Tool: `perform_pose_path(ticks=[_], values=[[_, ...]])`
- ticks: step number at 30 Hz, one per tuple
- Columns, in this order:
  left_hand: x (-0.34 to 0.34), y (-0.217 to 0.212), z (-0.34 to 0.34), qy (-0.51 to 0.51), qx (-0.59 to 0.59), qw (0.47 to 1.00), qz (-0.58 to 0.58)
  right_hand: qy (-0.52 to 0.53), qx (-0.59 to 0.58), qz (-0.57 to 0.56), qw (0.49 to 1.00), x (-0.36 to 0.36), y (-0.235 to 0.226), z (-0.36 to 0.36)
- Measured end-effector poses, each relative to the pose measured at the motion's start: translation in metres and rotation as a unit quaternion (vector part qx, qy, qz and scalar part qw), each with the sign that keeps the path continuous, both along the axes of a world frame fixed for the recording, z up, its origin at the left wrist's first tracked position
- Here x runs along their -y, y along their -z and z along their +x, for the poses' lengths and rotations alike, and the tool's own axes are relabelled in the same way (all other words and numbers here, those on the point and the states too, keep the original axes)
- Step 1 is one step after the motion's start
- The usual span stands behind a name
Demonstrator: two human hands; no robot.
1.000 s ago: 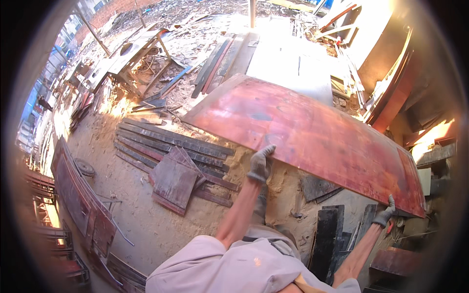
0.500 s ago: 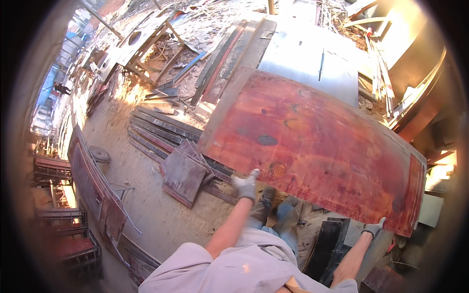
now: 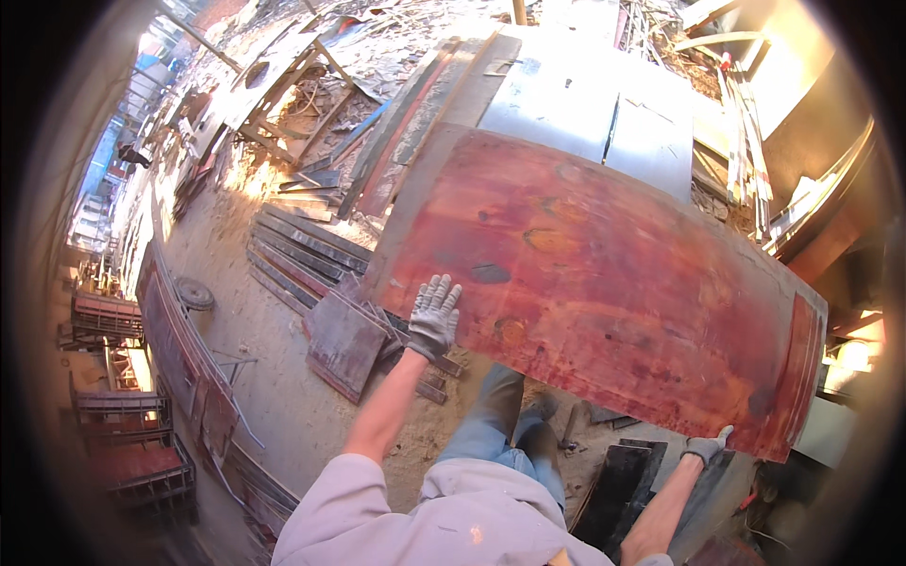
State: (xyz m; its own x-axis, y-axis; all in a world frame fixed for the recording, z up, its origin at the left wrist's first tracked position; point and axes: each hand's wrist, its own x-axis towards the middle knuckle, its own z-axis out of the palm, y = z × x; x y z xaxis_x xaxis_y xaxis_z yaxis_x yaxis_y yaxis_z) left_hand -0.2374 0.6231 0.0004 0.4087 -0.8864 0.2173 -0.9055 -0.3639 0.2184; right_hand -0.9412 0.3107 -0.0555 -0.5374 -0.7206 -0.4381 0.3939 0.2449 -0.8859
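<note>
Head view. The item handled is a large red-brown rectangular wooden panel (image 3: 604,292), blotched on its face and bordered by a paler strip along its left end. It lies ahead of the wearer, beyond both hands. Its long axis runs left to right across the front of the body and slants, the right end coming nearer to the wearer than the left.

Left hand (image 3: 435,316), in a grey knit glove: at the near long edge, close to the left near corner. Fingers are extended and parted, back of the hand uppermost, reaching over the face; no pinch is visible. Whether the palm bears on the surface cannot be told.

Right hand (image 3: 708,446), gloved alike: at the same long edge, close to the right near corner. The thumb lies along the edge and the fingers pass out of sight; judged to be pinching the edge. The panel extends forward and leftward from this grip, and the right hand is the nearer to the right end.

Surroundings: a small brown square wooden board (image 3: 347,341) on dark, narrow wooden slats (image 3: 307,247) left of the left hand; flat silver-white sheets (image 3: 557,104) past the far edge; black rectangular boards (image 3: 615,491) below, beside the right forearm.
</note>
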Motion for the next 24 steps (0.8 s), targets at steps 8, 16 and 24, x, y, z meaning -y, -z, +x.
perform_pose_path(ticks=[8,16,24], values=[[0.029,-0.006,0.019,0.027,0.002,0.999,-0.044,0.0,0.161,0.03,0.986,0.007,-0.02,0.031],[0.058,-0.011,0.036,0.029,0.018,0.999,-0.01,0.032,0.038,0.065,0.997,0.026,-0.03,0.058],[0.067,-0.008,0.031,0.027,0.05,0.998,-0.034,0.03,0.075,0.012,0.997,0.056,0.004,0.028]])
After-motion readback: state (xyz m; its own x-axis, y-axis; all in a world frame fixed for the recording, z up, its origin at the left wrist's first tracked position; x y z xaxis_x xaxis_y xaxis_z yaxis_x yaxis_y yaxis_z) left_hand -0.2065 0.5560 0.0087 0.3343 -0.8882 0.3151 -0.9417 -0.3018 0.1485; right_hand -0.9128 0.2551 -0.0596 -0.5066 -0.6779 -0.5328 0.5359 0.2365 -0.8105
